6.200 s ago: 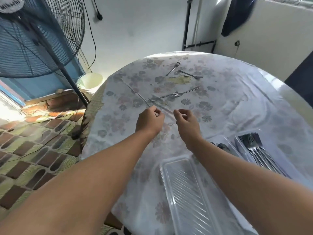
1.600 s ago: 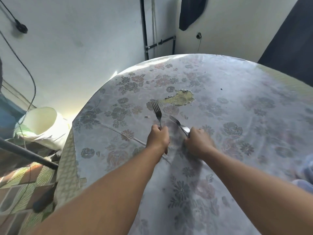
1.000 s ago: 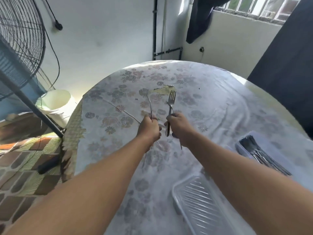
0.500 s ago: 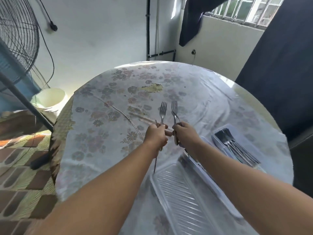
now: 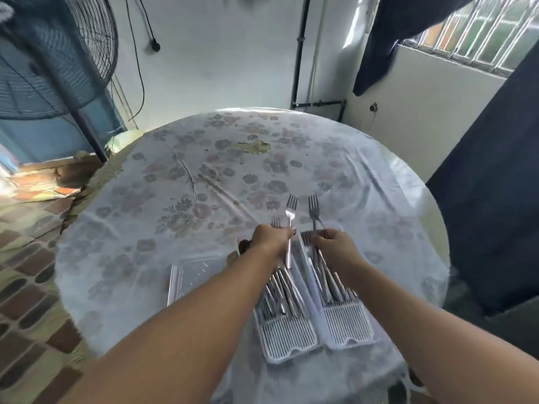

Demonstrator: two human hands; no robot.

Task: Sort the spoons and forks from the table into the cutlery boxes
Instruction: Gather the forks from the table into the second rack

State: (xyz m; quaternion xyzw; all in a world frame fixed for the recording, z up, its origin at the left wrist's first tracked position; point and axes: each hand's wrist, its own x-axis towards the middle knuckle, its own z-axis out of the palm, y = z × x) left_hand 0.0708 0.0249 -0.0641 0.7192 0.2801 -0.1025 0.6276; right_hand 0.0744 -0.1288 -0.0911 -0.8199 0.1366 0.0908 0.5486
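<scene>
My left hand (image 5: 269, 239) grips a fork (image 5: 290, 217) by its handle, tines pointing away; a second fork's tines show just left of it. My right hand (image 5: 332, 244) holds another fork (image 5: 313, 209) the same way. Both hands hover over the far ends of two clear cutlery boxes near the table's front edge. The left box (image 5: 287, 336) and the right box (image 5: 348, 328) each hold several pieces of cutlery. What lies in the left box is partly hidden by my left arm.
A clear lid or tray (image 5: 192, 272) lies left of the boxes. The round table (image 5: 175, 176) wears a flowered plastic cloth with a torn patch (image 5: 253, 147). A standing fan (image 5: 52, 53) is at left, a dark curtain (image 5: 490, 199) at right.
Both hands drew back from the table's middle with the forks and now hang over the boxes. The view swung so both boxes lie under my forearms.
</scene>
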